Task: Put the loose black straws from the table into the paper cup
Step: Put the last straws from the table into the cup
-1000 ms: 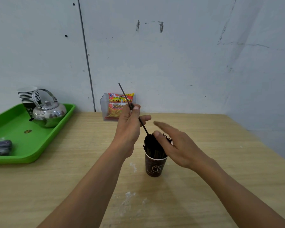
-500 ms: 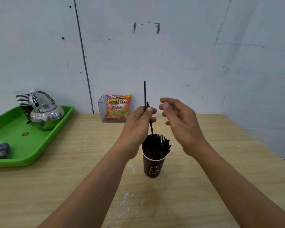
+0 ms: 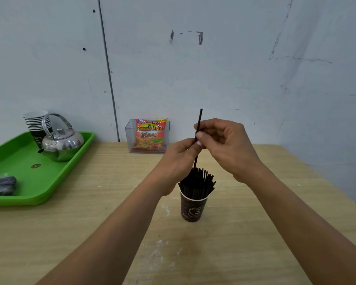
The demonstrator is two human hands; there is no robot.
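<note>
Right hand (image 3: pixel 224 149) has been brought onto the single straw (image 3: pixel 199 122), held by the left hand (image 3: pixel 177 161) alone half a second ago. Nearest, the paper cup (image 3: pixel 193 208) is packed with black straws (image 3: pixel 197 182). Above the cup the single straw is held near upright, pinched by both hands, lower end at the bundle top. Behind the cup a snack packet (image 3: pixel 150 134) is seen in a clear box (image 3: pixel 128 138); far left of the cup, a green tray (image 3: pixel 29 182) with a kettle (image 3: pixel 64 142).
</note>
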